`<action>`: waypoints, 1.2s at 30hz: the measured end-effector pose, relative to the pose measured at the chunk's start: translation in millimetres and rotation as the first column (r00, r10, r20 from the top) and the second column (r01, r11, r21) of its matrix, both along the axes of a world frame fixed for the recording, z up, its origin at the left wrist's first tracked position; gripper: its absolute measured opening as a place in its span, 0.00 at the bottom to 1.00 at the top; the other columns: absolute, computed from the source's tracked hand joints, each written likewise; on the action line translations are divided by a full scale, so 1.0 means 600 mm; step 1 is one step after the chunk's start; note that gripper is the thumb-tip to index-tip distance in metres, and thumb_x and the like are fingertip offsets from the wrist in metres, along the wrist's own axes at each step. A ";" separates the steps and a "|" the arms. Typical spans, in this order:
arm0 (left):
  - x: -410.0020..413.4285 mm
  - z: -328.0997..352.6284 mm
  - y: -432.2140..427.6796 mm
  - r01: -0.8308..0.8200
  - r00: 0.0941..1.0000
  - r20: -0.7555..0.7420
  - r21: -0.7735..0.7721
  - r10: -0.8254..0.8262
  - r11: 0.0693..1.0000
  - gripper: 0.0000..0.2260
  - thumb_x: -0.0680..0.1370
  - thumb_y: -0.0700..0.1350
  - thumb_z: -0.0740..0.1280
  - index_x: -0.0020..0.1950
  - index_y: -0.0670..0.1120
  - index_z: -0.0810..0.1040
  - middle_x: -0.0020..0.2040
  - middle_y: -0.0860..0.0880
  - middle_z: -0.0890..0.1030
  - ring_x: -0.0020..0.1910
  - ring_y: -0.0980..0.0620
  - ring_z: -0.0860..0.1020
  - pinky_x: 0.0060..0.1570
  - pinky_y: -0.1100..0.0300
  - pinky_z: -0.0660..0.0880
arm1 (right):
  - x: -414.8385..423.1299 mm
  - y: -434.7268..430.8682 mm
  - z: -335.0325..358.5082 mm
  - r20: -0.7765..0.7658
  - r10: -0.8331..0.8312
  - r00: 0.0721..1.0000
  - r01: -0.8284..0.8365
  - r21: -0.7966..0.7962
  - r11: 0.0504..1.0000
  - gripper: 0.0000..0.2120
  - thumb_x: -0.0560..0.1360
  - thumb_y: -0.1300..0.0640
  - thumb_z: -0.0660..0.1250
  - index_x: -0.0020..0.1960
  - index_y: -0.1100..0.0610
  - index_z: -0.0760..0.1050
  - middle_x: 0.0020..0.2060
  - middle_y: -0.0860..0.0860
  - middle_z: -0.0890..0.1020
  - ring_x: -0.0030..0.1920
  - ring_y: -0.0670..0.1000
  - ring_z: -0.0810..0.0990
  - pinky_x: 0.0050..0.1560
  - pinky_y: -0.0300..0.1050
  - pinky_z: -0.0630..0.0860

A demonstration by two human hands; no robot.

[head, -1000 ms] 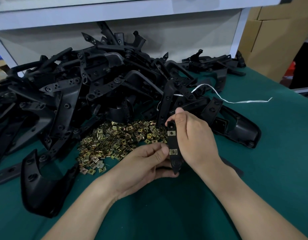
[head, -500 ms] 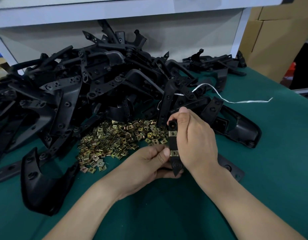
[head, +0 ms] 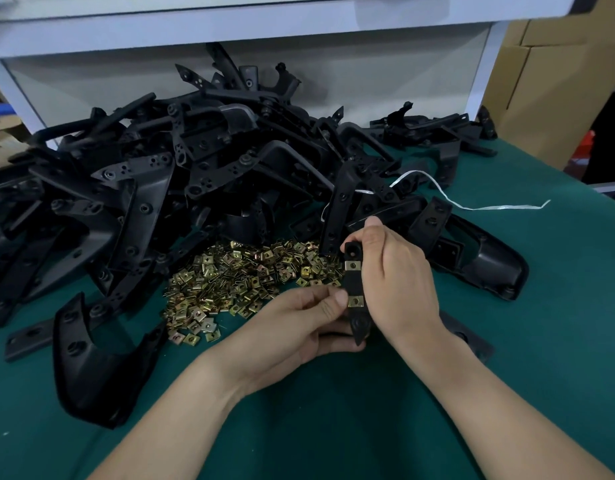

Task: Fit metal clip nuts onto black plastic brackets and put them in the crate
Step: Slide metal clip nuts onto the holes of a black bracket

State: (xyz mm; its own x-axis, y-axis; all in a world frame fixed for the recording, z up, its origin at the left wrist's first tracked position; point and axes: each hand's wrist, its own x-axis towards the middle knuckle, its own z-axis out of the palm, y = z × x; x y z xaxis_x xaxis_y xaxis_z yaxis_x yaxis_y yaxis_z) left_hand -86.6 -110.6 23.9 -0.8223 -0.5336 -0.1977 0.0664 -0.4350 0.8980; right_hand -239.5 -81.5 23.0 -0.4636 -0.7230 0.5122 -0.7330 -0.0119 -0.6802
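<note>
I hold a narrow black plastic bracket (head: 354, 284) upright over the green table. Two brass-coloured clip nuts sit on it, one near the top (head: 352, 265) and one lower down (head: 355, 301). My right hand (head: 392, 275) grips the bracket from the right, with a fingertip over its upper end. My left hand (head: 299, 323) holds the lower end, its thumb pressed beside the lower clip nut. A heap of loose clip nuts (head: 236, 282) lies just to the left. No crate is in view.
A big pile of black plastic brackets (head: 195, 174) fills the back and left of the table (head: 506, 358). One curved bracket (head: 87, 362) lies at the front left. A white strap (head: 472, 204) trails right. Cardboard boxes (head: 555, 81) stand at the far right.
The bracket and both hands have shifted very slightly. My left thumb stays by the lower clip nut.
</note>
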 end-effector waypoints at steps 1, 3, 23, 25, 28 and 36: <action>0.000 0.000 -0.001 -0.001 1.000 -0.003 0.020 0.001 1.000 0.19 0.81 0.44 0.63 0.64 0.29 0.73 0.53 0.37 0.82 0.50 0.45 0.81 0.55 0.52 0.79 | -0.001 -0.001 -0.001 0.006 0.000 1.000 0.000 0.005 1.000 0.28 0.84 0.45 0.44 0.47 0.48 0.82 0.42 0.37 0.75 0.44 0.41 0.75 0.40 0.38 0.64; 0.001 -0.001 -0.003 -0.007 1.000 -0.008 0.045 0.007 0.999 0.16 0.80 0.44 0.64 0.61 0.32 0.76 0.53 0.37 0.82 0.50 0.45 0.81 0.54 0.52 0.80 | -0.002 -0.002 -0.002 0.014 -0.005 1.000 0.005 0.003 1.000 0.28 0.84 0.44 0.43 0.46 0.47 0.82 0.41 0.37 0.75 0.43 0.38 0.72 0.37 0.35 0.64; -0.007 0.005 0.016 -0.113 0.986 0.096 -0.198 0.134 0.974 0.06 0.80 0.38 0.66 0.46 0.37 0.75 0.38 0.41 0.80 0.36 0.49 0.80 0.50 0.50 0.81 | 0.005 0.003 0.001 -0.018 0.057 0.998 -0.057 0.011 0.998 0.32 0.81 0.40 0.39 0.46 0.48 0.82 0.42 0.39 0.79 0.45 0.44 0.78 0.38 0.37 0.70; -0.006 0.004 0.016 -0.109 0.987 0.093 -0.214 0.131 0.971 0.06 0.81 0.39 0.66 0.48 0.36 0.75 0.39 0.39 0.80 0.37 0.47 0.80 0.50 0.50 0.81 | 0.004 0.003 0.002 -0.018 0.066 0.998 -0.065 0.022 0.998 0.31 0.81 0.40 0.40 0.46 0.48 0.82 0.42 0.40 0.80 0.44 0.43 0.78 0.40 0.39 0.71; -0.004 0.001 0.014 -0.135 0.985 0.066 -0.264 0.157 0.955 0.07 0.81 0.41 0.67 0.48 0.38 0.76 0.41 0.38 0.80 0.40 0.44 0.80 0.45 0.53 0.81 | 0.000 0.004 0.003 0.019 0.073 0.997 -0.074 0.032 0.997 0.29 0.83 0.42 0.43 0.45 0.48 0.81 0.41 0.42 0.82 0.46 0.43 0.78 0.42 0.38 0.70; 0.001 0.001 -0.006 -0.309 0.943 0.018 -0.322 0.332 0.895 0.12 0.77 0.51 0.68 0.44 0.43 0.82 0.40 0.44 0.79 0.37 0.50 0.77 0.35 0.57 0.78 | 0.014 0.013 0.005 -0.070 0.154 0.986 -0.143 0.135 0.980 0.26 0.85 0.46 0.46 0.47 0.53 0.82 0.44 0.45 0.82 0.43 0.49 0.81 0.45 0.52 0.78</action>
State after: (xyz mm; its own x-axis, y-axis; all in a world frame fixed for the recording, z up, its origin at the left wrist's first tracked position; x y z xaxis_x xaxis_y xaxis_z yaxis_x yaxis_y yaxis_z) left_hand -86.0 -114.0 24.6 -0.5863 -0.8095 -0.0303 0.0863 -0.0997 0.9913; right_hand -231.4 -73.9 25.9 -0.3076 -0.8430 0.4414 -0.7815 -0.0408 -0.6226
